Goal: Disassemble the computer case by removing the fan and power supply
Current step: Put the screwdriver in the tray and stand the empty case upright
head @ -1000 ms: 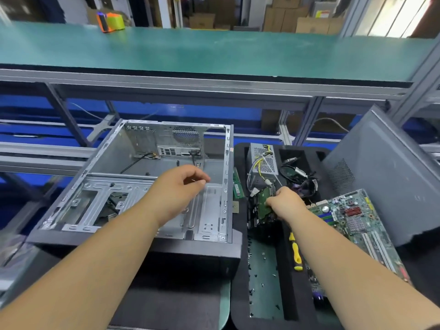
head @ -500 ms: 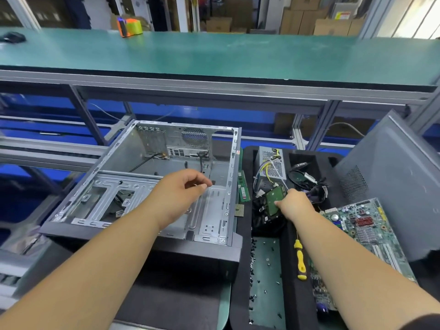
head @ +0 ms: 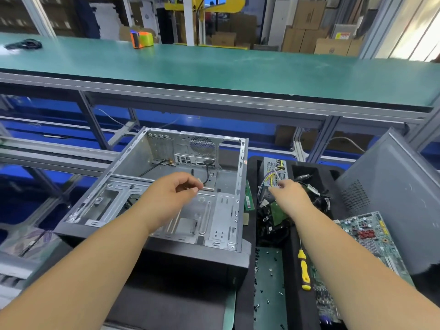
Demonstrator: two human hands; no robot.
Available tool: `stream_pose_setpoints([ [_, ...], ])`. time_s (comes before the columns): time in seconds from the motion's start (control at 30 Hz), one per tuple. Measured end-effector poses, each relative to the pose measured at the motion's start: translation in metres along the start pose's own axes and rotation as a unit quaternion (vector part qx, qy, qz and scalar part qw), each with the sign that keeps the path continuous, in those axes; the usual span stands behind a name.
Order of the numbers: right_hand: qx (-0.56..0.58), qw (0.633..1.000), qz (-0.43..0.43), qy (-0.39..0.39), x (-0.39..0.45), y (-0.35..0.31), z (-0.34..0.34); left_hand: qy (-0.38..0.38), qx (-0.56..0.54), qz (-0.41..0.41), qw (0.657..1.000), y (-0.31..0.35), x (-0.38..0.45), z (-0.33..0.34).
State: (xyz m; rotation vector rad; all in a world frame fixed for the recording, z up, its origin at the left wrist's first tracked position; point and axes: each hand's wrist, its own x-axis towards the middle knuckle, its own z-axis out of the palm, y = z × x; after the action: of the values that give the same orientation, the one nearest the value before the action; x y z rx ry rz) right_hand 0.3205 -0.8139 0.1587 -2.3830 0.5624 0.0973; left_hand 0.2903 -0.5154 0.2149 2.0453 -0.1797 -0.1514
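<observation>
— How are the hands seen relative to the computer case (head: 152, 194)?
— The left hand (head: 171, 196) is held above its floor, fingers curled, something small seemingly pinched. The right hand (head: 289, 196) is stretched right of it, fingers loosely extended.
— And the power supply (head: 273, 170)?
— It is laid right of the case, beneath the right fingertips; contact cannot be told.

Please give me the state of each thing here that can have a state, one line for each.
computer case: open on its side, mostly stripped, cables left inside
power supply: out, in the black tray
motherboard: out, lying flat
side panel: removed, leaning
screwdriver: lying unused
left hand: fingers curled over the case
right hand: reaching at the power supply
</observation>
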Motion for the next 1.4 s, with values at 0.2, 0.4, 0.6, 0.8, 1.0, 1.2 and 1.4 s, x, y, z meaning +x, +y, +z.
stream_pose_setpoints([
  [0.2, 0.174, 0.978, 0.052, -0.107, -0.021, -0.057, 0.027, 0.059, -0.012, -0.010, 0.998, -0.025, 0.006, -0.060],
  [0.4, 0.129, 0.981, 0.109, -0.096, -0.029, -0.088, 0.043, 0.070, 0.015, 0.001, 0.997, -0.047, 0.027, -0.106],
  [0.6, 0.159, 0.970, 0.173, -0.064, -0.035, -0.103, 0.050, 0.123, 0.129, -0.036, 0.983, -0.087, 0.060, -0.155],
  [0.8, 0.182, 0.957, 0.227, -0.018, -0.041, -0.112, 0.055, 0.030, 0.078, -0.154, 0.984, -0.115, 0.076, -0.170],
  [1.0, 0.162, 0.950, 0.265, -0.037, -0.039, -0.119, 0.052, -0.026, 0.060, -0.251, 0.966, -0.111, 0.091, -0.164],
  [1.2, 0.072, 0.960, 0.267, -0.037, -0.029, -0.125, 0.051, -0.029, 0.171, -0.255, 0.951, -0.097, 0.102, -0.164],
  [1.4, 0.100, 0.962, 0.256, -0.010, -0.029, -0.135, 0.048, 0.015, 0.135, -0.256, 0.957, -0.098, 0.109, -0.169],
])
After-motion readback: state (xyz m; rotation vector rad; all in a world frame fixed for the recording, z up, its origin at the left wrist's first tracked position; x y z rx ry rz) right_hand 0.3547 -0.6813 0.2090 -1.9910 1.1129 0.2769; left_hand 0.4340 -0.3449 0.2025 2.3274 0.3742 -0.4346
